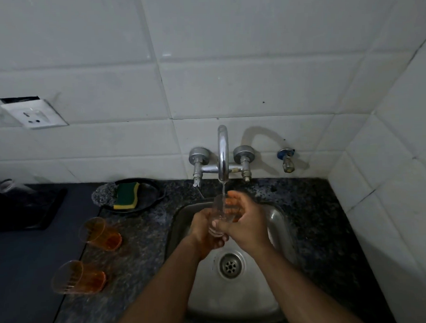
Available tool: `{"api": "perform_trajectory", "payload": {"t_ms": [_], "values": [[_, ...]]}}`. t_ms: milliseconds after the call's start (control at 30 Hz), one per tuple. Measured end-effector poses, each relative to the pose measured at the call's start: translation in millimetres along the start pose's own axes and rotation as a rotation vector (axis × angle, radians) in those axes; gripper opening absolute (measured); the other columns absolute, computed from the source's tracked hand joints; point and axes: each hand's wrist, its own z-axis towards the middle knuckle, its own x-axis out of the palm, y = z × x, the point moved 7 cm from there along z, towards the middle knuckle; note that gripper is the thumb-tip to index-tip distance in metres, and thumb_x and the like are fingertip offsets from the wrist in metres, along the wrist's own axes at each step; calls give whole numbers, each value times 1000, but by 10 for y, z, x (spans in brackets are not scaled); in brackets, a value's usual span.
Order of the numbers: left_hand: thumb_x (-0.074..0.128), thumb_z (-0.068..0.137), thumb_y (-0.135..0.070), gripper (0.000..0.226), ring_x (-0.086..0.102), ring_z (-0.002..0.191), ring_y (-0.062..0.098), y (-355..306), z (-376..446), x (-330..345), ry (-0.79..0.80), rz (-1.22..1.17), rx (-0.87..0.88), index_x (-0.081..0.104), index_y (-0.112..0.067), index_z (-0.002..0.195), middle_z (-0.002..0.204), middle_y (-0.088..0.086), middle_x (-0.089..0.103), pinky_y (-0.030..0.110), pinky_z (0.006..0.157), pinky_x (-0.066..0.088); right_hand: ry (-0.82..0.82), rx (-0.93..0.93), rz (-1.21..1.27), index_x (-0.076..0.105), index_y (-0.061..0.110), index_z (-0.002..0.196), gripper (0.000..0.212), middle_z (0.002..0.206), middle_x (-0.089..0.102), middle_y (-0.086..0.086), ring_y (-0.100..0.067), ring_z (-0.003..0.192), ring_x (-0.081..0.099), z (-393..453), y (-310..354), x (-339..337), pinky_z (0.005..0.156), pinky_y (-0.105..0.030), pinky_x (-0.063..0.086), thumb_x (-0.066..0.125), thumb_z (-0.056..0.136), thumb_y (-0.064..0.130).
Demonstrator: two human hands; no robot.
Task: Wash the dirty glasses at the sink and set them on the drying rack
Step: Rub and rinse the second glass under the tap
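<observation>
While the water runs, the two forearms reach up from the near edge over the steel sink (275,222), above its drain (230,265). The left hand (205,235) is curled around the lower part of a clear glass (219,217) and holds it under the stream. The right hand (244,221) cups the glass from the other side, its fingers (233,199) bent around the rim; if some fingers go inside, I cannot tell. I judge the glass is light and stiff, but wet, so slippery and easy to break against the steel; the safest hold is around the body, not at the thin rim. On the granite counter (141,228) to the left, two dirty amber glasses (100,233) (78,277) lie on their sides. Farther back is a sponge (125,195) on a dark dish, then the tap (222,156) on the tiled wall. A drying rack I cannot identify for sure.
</observation>
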Motion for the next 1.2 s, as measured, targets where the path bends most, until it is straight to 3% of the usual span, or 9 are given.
{"api": "perform_trajectory", "payload": {"t_ms": [100,200,367,533,767,867,933,1067,1200], "values": [[71,81,-53,44,72,72,24,-321,150,-322,-276,337,138,76,-12,98,89,9,77,35,69,60,15,4,-48,62,33,130,84,106,70,19,11,97,65,28,8,-13,84,-21,60,99,57,16],[68,86,-64,54,70,87,25,-910,36,-493,-637,887,493,69,-13,102,94,4,74,36,78,57,2,-20,-83,62,28,134,85,109,70,18,13,96,63,47,72,-37,77,-8,52,99,59,17],[61,95,-35,24,68,87,32,-1200,31,-298,-661,1348,677,64,-13,105,99,10,71,37,71,52,42,-59,-149,65,28,128,79,101,69,22,9,91,67,38,169,1,80,-16,57,99,57,19],[59,98,-36,31,69,96,36,-1195,6,-277,-729,1540,694,60,-9,115,110,13,68,42,77,53,35,-35,-152,64,29,124,79,103,70,21,5,91,69,89,179,1,82,-24,61,100,54,18],[63,93,-45,43,73,88,35,-885,63,-518,-548,1076,388,75,-4,96,91,18,76,38,78,59,50,-10,-178,66,28,117,75,105,72,16,0,93,69,91,101,-98,79,-22,60,99,52,10],[54,102,-45,49,74,77,34,-567,-31,-380,-290,573,220,75,-1,95,85,22,76,49,83,61,144,56,-169,65,30,116,78,109,72,13,-5,95,71,49,-6,-38,81,-26,61,99,50,5],[48,105,-47,47,73,86,32,-434,-187,-189,-113,377,173,75,-9,101,93,16,78,49,89,59,130,72,-168,63,31,115,75,109,71,15,-5,96,69,21,-12,-58,79,-23,59,97,54,4],[43,106,-55,45,73,101,28,-318,-475,103,65,446,247,73,-25,120,111,5,77,40,72,64,254,126,-256,61,22,120,69,109,71,8,-6,98,68,-36,-21,27,84,-31,61,95,61,7],[57,103,-43,32,73,99,33,-155,-477,158,77,474,223,69,-19,121,115,12,71,53,79,64,262,252,-344,55,28,108,71,104,67,5,-15,96,66,-31,-140,5,78,-37,61,93,50,10]]}}
